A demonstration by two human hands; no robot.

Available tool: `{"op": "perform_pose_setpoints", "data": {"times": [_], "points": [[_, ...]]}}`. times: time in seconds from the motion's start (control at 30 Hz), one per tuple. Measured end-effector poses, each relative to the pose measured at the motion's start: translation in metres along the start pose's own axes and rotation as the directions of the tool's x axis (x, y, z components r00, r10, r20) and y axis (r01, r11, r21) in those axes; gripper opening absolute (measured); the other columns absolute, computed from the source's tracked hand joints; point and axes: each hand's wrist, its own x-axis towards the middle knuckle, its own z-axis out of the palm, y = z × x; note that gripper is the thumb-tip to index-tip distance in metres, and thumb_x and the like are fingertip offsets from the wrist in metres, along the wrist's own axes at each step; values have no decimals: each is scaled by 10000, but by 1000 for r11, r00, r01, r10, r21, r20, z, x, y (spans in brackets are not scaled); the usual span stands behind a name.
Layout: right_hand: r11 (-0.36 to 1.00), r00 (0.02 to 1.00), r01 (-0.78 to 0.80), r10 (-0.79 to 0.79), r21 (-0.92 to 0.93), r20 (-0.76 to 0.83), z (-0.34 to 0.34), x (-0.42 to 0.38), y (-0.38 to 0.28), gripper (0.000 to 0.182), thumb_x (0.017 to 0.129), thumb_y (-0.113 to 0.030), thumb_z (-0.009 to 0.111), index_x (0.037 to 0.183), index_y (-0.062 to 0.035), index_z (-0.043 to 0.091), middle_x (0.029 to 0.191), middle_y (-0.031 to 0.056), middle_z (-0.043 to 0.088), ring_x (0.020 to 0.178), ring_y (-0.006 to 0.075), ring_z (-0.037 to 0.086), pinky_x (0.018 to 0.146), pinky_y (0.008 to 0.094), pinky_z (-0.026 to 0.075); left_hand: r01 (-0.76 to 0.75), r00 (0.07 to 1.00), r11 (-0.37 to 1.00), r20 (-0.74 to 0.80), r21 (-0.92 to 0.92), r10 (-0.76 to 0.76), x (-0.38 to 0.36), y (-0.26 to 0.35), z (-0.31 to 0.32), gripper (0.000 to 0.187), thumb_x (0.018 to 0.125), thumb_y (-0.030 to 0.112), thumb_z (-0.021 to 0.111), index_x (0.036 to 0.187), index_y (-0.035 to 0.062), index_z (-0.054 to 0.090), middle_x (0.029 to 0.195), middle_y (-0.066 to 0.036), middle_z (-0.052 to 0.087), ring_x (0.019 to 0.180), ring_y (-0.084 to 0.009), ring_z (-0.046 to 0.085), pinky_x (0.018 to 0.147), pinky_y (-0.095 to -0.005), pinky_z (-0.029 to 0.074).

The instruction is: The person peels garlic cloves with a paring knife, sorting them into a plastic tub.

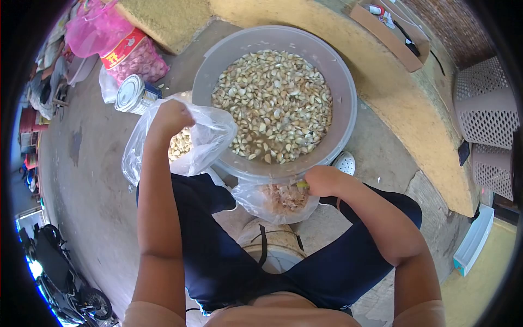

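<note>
My left hand (173,115) is held over a clear plastic bag (210,133) with peeled garlic cloves (180,145) inside. Its fingers are curled closed, and whatever they may hold is hidden. My right hand (321,181) is closed around a small tool with a yellow-green handle (303,185); its working end cannot be made out. Just below that hand, a second clear bag (248,199) holds garlic skins (284,198). In front of both hands stands a large grey basin (344,109) of unpeeled garlic cloves (272,101) in brownish water.
A paint can (131,94) and a pink mesh sack (143,62) of garlic stand at the upper left. An upturned bucket (275,240) is between my legs. A low yellow ledge (414,103) curves along the right, with a cardboard box (387,35) on it. Perforated baskets (487,117) stand beyond.
</note>
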Motion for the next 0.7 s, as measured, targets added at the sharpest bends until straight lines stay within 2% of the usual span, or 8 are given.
{"op": "perform_pose_setpoints", "data": {"times": [0.1,0.2,0.3,0.37,0.43,0.5,0.6,0.7], "points": [[998,997,-54,56,39,-51,-4,0,2,217,662,-188,621,755,7,639,765,187,618,745,331,604,656,412,481,204,979,918,-71,340,-191,5,-27,11,203,531,128,708,692,19,654,719,-152,630,643,-226,611,589,-316,459],[998,998,-40,42,50,-37,-6,-1,1,226,676,-200,606,757,9,637,768,194,615,749,334,602,662,413,480,221,957,874,-269,432,-110,19,-87,34,197,527,100,697,710,39,659,777,-161,628,670,-237,608,609,-292,463],[997,998,-19,23,69,-55,-8,-3,-1,241,697,-215,583,762,11,635,766,198,612,750,334,602,671,414,477,190,981,870,-125,455,-149,22,-90,35,261,698,82,537,937,-2,604,917,-176,605,853,-293,572,687,-381,469],[992,993,-49,61,112,-102,-11,-1,-1,253,709,-223,569,789,9,631,763,199,612,737,337,600,675,414,475,213,977,970,-1,-116,-215,13,-35,16,241,712,82,508,917,-6,596,877,-133,588,854,-228,541,675,-351,457],[986,971,-37,74,160,-229,-15,2,1,261,724,-231,566,819,7,616,750,191,607,710,329,595,661,407,469,168,986,750,105,-640,-131,14,1,21,234,725,97,493,930,22,576,808,-73,546,784,-158,496,650,-312,437],[980,900,21,68,200,-430,-21,5,7,269,744,-241,572,851,4,591,725,174,598,667,308,587,629,395,457,147,986,380,163,-913,11,18,22,33,223,731,101,487,939,46,548,797,-40,519,715,-123,462,652,-280,411],[773,815,105,293,626,-499,-56,-5,-7,265,762,-245,567,860,-2,610,719,160,610,633,276,591,621,350,464,167,966,-92,145,-982,215,13,71,49,187,728,87,497,905,41,532,900,-74,528,744,-145,468,705,-281,390],[555,730,261,422,790,-538,-76,-13,-22,248,757,-227,614,860,-1,608,746,123,611,647,200,586,604,307,447,291,922,-323,174,-900,346,9,104,62,162,730,60,497,891,48,518,993,-108,526,777,-168,473,741,-296,390]]}}
